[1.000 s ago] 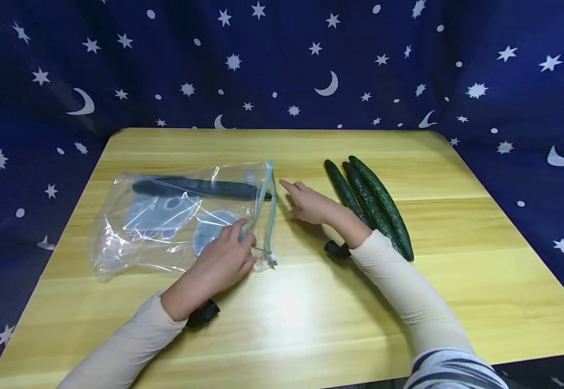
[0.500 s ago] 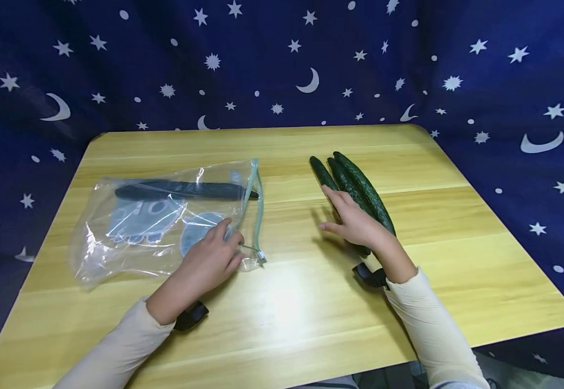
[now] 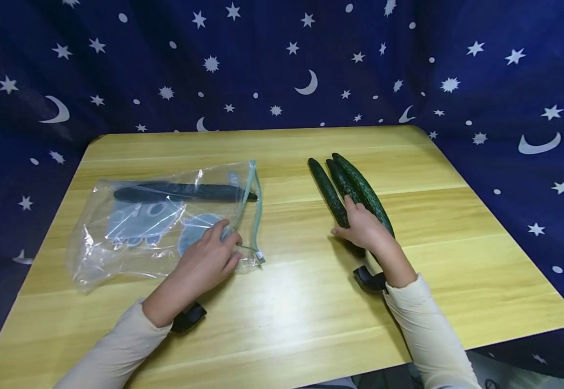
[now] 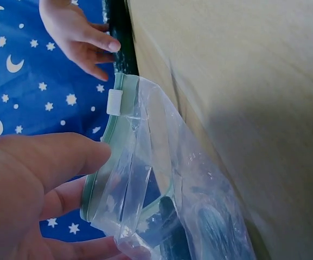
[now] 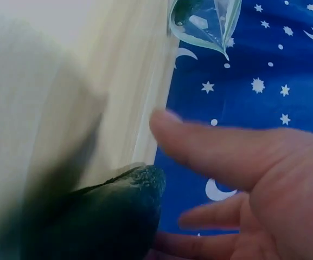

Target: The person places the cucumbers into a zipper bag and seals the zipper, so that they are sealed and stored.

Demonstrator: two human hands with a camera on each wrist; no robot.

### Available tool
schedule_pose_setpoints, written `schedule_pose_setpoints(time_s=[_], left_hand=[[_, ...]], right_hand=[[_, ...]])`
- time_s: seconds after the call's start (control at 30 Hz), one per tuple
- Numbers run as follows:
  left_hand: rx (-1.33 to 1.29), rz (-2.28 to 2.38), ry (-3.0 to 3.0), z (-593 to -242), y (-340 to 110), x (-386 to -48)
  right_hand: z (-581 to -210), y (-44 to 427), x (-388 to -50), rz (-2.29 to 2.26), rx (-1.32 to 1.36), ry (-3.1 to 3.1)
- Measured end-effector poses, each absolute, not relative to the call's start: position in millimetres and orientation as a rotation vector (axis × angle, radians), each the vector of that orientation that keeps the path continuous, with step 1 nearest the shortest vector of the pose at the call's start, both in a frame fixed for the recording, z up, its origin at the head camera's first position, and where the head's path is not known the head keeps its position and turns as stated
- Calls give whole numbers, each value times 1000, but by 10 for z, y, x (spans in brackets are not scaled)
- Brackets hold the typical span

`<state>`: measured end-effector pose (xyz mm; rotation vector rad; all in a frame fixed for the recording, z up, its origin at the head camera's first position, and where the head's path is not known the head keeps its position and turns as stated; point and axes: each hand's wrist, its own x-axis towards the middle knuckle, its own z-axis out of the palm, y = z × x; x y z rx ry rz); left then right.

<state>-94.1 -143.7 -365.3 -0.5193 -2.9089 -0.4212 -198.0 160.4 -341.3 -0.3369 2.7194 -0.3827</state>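
A clear zip bag (image 3: 131, 259) with a pale green closure lies on the left of the table, one cucumber (image 3: 180, 191) inside it. My left hand (image 3: 209, 254) pinches the bag's mouth near the white slider, thumb on one side and fingers on the other in the left wrist view. Three more cucumbers (image 3: 324, 186) lie side by side on the right. Over the leftmost of these is my right hand (image 3: 364, 227), its fingers reaching between it and its neighbour. In the right wrist view the thumb (image 5: 205, 146) stands apart from the cucumber's end (image 5: 129, 200).
The wooden table (image 3: 282, 324) has a dark blue curtain (image 3: 262, 65) with stars and moons behind it. Blue printed shapes (image 3: 143, 219) show on the bag. Each wrist wears a black camera mount (image 3: 369, 278).
My right hand has moved from beside the bag's mouth rightward to the cucumbers, and its fingers have lowered around the leftmost one. The left hand stays at the bag. The head view has shifted slightly.
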Motion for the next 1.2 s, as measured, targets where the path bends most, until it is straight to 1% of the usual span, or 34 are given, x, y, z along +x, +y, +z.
schedule_pose_setpoints(time_s=[0.13, 0.33, 0.47, 0.63, 1.0, 1.2], left_hand=[[-517, -427, -2912, -3651, -1435, -937], [-523, -423, -2914, -3655, -1440, -930], [-533, -429, -2911, -3661, -1445, -935], [-534, -430, -2920, -3665, -1457, -935], [-524, -426, -2912, -3648, -1495, -956], [-526, -432, -2927, -3628, -1481, -967]], right_hand=[[-3457, 1597, -1952, -324, -334, 2670], [-3601, 1610, -1956, -385, -318, 2586], [-3662, 1649, -2013, -497, -309, 2613], [-3674, 1705, -2107, -765, -281, 2715], [-3562, 1935, -2167, -1271, -428, 2725], [-3507, 1969, -2129, -1294, -549, 2610]])
